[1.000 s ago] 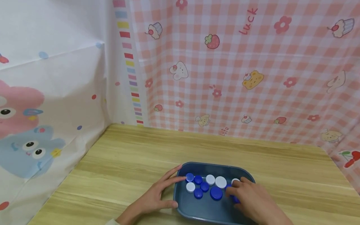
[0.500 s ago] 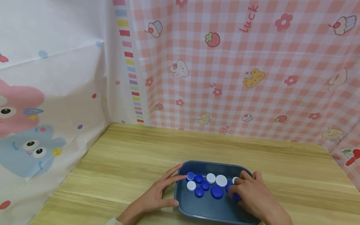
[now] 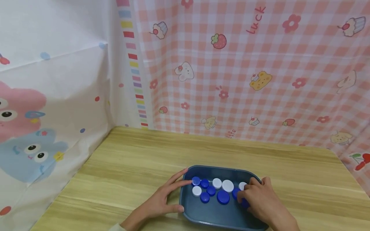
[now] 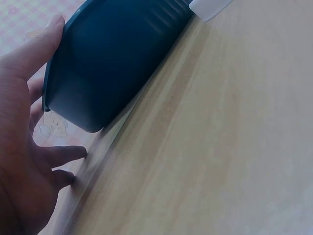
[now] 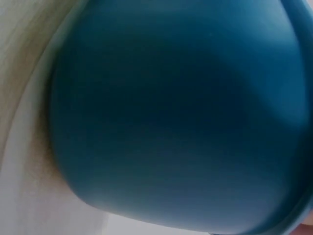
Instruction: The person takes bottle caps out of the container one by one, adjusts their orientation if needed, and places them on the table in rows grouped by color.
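A dark blue-grey tray (image 3: 214, 218) stands at the table's front and holds several blue and white bottle caps. My left hand (image 3: 157, 202) rests at its left end with fingers spread and fairly straight. The thumb touches the outer rim, and one fingertip reaches over it beside a blue cap (image 3: 196, 181). At the right end, my right hand (image 3: 261, 200) reaches over the rim with curled fingers and grips a dark blue bottle cap (image 3: 245, 203), partly hidden under them. A blue cap (image 3: 235, 193) and a white cap (image 3: 242, 186) lie next to these fingers.
More caps lie in the tray, among them a large white cap (image 3: 227, 186) and a large blue cap (image 3: 223, 197). The wooden table (image 3: 144, 154) meets a checked pink curtain (image 3: 237, 106) at the back and a white printed sheet (image 3: 72, 96) on the left.
My right hand has shifted slightly to the right, uncovering more of the blue cap beside its fingers. The left hand and the other caps stay in place.
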`<state>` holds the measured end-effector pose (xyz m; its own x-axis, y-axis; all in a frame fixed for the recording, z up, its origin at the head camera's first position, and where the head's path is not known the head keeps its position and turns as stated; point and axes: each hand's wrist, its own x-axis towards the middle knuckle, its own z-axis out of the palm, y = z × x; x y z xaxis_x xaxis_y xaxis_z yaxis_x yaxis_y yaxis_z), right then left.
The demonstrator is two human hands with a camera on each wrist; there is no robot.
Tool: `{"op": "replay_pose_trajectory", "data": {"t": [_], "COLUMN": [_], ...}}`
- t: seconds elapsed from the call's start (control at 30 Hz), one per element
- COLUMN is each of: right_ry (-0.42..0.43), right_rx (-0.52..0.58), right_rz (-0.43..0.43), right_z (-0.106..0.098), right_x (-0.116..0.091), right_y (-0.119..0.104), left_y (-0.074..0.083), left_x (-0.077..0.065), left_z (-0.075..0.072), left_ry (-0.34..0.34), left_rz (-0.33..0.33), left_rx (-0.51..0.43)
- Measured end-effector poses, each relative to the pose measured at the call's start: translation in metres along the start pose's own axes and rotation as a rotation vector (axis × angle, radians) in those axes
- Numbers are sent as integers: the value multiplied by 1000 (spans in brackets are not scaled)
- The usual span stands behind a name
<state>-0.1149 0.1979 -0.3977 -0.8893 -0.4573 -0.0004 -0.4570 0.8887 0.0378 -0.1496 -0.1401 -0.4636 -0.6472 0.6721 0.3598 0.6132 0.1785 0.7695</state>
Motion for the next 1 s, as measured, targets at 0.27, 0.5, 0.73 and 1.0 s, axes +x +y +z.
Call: {"op": "replay_pose_trajectory", "data": {"t": [0.27, 0.5, 0.73, 1.0], "right_ry": [-46, -43, -44, 28], "right_rx": [37, 28, 38, 52], "right_rz": [41, 34, 4, -99], "right_z": [3, 0, -10, -23], "right_x": [0, 0, -2, -8], "right_y": [1, -1, -6, -13], "left_y": [6, 4, -2, 1], "left_x": [1, 2, 2, 0], "left_z": [-1, -1, -1, -1], "left_ry": [-7, -11, -14, -11], "left_rz": [-11, -23, -15, -31], "left_rx": [9, 18, 25, 11]}}
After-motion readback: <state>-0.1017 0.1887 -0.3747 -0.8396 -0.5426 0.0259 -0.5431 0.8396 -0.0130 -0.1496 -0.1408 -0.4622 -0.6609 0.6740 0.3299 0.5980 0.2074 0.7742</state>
